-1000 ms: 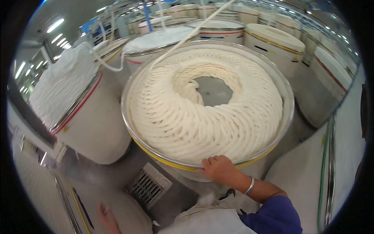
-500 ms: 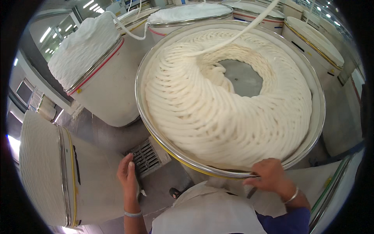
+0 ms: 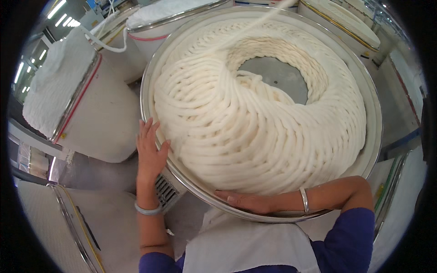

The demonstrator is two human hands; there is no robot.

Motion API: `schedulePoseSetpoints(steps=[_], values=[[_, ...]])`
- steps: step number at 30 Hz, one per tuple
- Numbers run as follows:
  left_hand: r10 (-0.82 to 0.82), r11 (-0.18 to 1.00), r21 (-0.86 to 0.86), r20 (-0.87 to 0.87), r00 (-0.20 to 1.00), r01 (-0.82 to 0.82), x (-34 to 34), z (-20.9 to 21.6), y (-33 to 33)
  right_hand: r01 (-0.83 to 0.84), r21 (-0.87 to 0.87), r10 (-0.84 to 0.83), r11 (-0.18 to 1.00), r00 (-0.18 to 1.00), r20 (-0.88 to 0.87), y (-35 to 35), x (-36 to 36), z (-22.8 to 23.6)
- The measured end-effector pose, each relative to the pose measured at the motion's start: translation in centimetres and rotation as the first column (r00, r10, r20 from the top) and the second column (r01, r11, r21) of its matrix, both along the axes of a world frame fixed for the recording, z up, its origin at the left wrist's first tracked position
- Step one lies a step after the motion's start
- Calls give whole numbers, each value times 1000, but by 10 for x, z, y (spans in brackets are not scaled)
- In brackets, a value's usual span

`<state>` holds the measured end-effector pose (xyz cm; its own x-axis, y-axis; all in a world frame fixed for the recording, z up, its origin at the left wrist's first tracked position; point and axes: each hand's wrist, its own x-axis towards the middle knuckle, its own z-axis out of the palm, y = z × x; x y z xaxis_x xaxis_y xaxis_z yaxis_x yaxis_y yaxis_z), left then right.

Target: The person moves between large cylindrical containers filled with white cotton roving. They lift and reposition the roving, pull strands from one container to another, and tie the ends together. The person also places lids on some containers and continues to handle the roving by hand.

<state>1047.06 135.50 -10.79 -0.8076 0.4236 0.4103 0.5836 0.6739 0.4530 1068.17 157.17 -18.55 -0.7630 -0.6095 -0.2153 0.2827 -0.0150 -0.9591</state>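
A large round sliver can [image 3: 374, 150] with a shiny metal rim stands in front of me. Thick cream-white sliver [image 3: 255, 136] lies coiled in it, ringed around a hole through which a grey disc [image 3: 277, 79] shows. My left hand [image 3: 152, 148] is at the can's left rim, fingers spread and pointing away from me, holding nothing. Along the near rim my right hand [image 3: 246, 201] lies flat, fingers stretched to the left between the rim and the coils; its forearm crosses the near right edge. One strand of sliver [image 3: 261, 19] runs up out of the can at the far side.
A can with a red band [image 3: 98, 113] leans into view at left, heaped with white sliver. Another can with a yellow band [image 3: 118, 227] is at the lower left. More cans [image 3: 341, 22] stand behind. A floor grate [image 3: 166, 191] lies below the near left rim.
My left hand has risen from beside the can to its left rim. My right hand has shifted from gripping the near rim to lying flat inside it. The view has turned.
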Motion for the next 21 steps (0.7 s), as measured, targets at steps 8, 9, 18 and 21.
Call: schedulePoseSetpoints(steps=[8,9,18,21], values=[[-125,684,-669,283,951,289,-5,40,45,-162,666,415,728,878,-240,60,6,-6],[-122,657,-680,330,936,325,0,36,53,-9,652,352,758,847,-398,65,6,2],[-74,976,211,130,989,45,26,53,-29,449,761,202,467,784,-587,140,-18,66],[290,922,214,174,941,-323,45,61,-97,614,617,85,492,672,-736,162,-32,76]])
